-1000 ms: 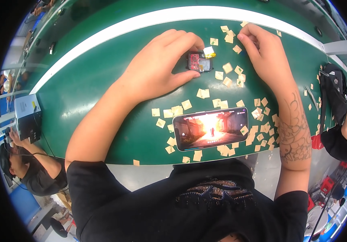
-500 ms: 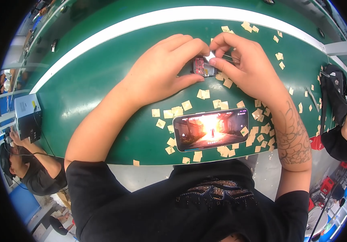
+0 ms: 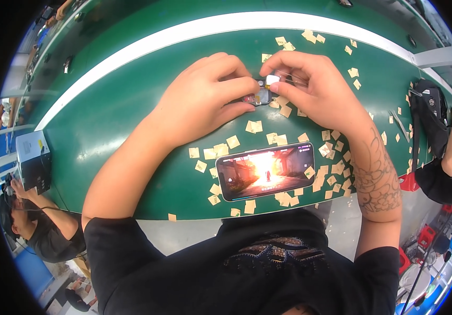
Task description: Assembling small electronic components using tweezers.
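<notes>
My left hand (image 3: 205,100) and my right hand (image 3: 310,86) meet over a small dark electronic part (image 3: 257,96) on the green table (image 3: 110,126). The left thumb and forefinger pinch the part from the left. The right fingertips press a small pale sticker (image 3: 272,80) at the part's right end. Most of the part is hidden under the fingers. Several yellowish paper squares (image 3: 256,126) lie scattered around the hands.
A phone (image 3: 266,170) with a lit screen lies flat near the table's front edge, below the hands. More paper squares ring it. A white stripe (image 3: 147,44) crosses the table behind. People sit at lower left (image 3: 37,226) and far right (image 3: 447,163). A grey box (image 3: 32,160) stands left.
My right hand came down from the upper right to meet the left hand at the small part. Both hands now sit slightly lower, closed together on it.
</notes>
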Demonstrator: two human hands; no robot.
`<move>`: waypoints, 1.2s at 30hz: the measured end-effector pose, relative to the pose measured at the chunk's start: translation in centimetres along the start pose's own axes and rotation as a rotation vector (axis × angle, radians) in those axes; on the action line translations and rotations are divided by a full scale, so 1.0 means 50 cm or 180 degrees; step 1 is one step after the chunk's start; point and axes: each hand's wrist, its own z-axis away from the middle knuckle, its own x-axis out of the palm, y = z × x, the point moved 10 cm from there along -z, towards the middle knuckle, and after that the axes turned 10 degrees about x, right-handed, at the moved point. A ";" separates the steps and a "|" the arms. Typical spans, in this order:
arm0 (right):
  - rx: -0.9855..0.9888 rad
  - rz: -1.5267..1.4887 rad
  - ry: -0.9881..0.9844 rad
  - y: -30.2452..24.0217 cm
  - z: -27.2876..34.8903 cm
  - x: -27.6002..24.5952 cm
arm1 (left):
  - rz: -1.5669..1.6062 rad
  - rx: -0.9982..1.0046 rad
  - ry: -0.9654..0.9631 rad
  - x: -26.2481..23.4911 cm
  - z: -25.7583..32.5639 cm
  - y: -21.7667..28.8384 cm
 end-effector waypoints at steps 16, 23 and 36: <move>-0.0687 0.0606 0.0732 -0.062 0.040 -0.007 | -0.0388 0.0275 0.0013 0.000 -0.006 0.024; -0.0443 0.0350 0.0854 -0.061 0.042 -0.003 | -0.0085 0.0074 0.0202 -0.011 -0.005 0.014; -0.0131 0.0238 0.1032 -0.027 0.039 -0.003 | -0.0115 -0.0105 0.0187 -0.007 -0.003 0.007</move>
